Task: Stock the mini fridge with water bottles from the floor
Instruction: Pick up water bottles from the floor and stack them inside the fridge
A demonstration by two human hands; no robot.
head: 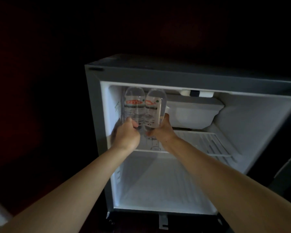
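the fingers (134, 125) of the left hand (126, 134) are curled round the near end of the left bottle (134, 105), pressed close together, knuckles up. the right hand (160, 131) grips the right bottle (154, 109) the same way: its thumb (166, 118) lies up along the bottle's right side and the other fingers wrap underneath, where only their tips show. both forearms reach in from the lower edge of the view.

the two bottles are clear plastic with red-and-white labels. they lie side by side, bases pointing toward the back of the mini fridge (158, 76) and neck ends toward the person, so close that they seem to touch along their sides. they sit in the upper left part of the lit interior, against the left wall and above the wire shelf (208, 143). the hands hide whether the bottles rest on the shelf or are held just over it.

to the right of the bottles, in the same upper level, is a white freezer box (195, 113), and the right bottle is just beside its left end. below the shelf the lower compartment (158, 190) shows a bare white floor. a small metal bracket (163, 222) sticks out under the fridge's front edge. the room around the fridge is dark.
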